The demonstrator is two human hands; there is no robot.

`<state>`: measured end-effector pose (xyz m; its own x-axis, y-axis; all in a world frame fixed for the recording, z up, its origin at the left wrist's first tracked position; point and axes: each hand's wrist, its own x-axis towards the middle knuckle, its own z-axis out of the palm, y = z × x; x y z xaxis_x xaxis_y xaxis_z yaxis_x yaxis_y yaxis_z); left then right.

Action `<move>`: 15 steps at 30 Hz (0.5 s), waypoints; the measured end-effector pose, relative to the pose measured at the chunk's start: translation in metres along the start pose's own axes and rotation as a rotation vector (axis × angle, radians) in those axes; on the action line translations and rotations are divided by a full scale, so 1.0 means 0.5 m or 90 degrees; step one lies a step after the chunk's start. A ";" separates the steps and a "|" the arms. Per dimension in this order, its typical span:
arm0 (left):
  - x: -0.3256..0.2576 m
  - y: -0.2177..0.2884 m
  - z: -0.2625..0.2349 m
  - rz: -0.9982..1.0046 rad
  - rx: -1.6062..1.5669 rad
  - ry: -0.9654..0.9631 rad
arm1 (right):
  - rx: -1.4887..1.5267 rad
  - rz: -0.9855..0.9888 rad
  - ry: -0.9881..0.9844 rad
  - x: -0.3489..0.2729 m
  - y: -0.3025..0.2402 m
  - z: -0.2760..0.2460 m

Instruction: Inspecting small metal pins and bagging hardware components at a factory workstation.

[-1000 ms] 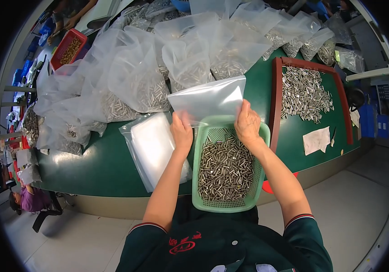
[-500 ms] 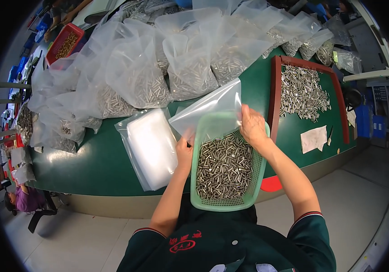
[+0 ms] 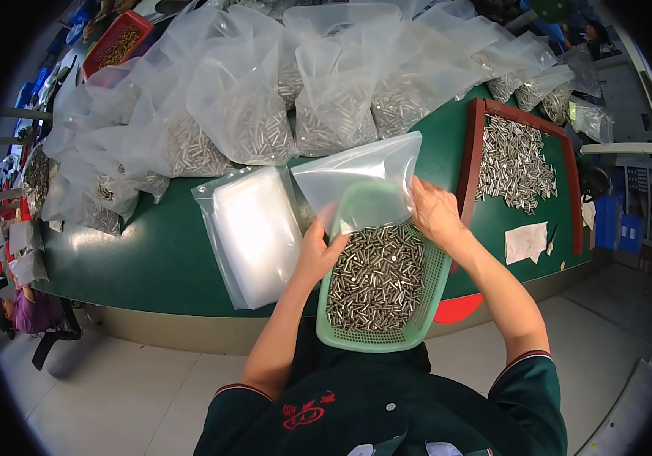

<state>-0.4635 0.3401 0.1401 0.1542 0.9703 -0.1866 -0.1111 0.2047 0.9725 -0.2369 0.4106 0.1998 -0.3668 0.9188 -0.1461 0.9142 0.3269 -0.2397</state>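
A clear plastic bag (image 3: 367, 171) is stretched between my two hands over the far end of a green plastic basket (image 3: 437, 292). My left hand (image 3: 320, 254) grips the bag's lower left corner, thumb pointing in over the basket's left side. Closed on the bag's right edge is my right hand (image 3: 438, 213), beside the basket's far right corner. Many short metal pins (image 3: 375, 285) fill the basket below the bag. The far basket rim shows blurred through the plastic. Some of my fingertips are hidden.
A stack of flat plastic bags (image 3: 257, 235) lies left of the basket. Filled bags of pins (image 3: 250, 129) line the back of the green table (image 3: 151, 266). At right, a reddish-brown frame (image 3: 472, 152) borders loose pins (image 3: 516, 163), with a cloth (image 3: 525, 243) nearby.
The bag has spread wider and lies flatter over the basket's far end. My left hand has moved right, its thumb now inside the basket's rim. My right hand still holds the bag's edge.
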 end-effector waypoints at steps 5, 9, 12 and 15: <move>-0.014 0.006 -0.021 -0.106 -0.102 -0.127 | -0.062 0.030 -0.117 -0.011 -0.001 -0.018; -0.041 0.006 0.014 -0.155 -0.228 -0.045 | -0.084 0.008 -0.111 -0.020 0.001 0.007; -0.056 -0.012 0.036 -0.182 -0.406 -0.012 | -0.127 -0.001 -0.154 -0.018 -0.002 0.027; -0.091 -0.045 0.050 -0.225 -0.553 0.045 | -0.102 -0.010 -0.167 -0.025 -0.031 0.058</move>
<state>-0.4436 0.2879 0.1303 0.2623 0.8335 -0.4863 -0.7676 0.4856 0.4183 -0.2513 0.3878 0.1775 -0.3936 0.8317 -0.3916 0.9161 0.3903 -0.0919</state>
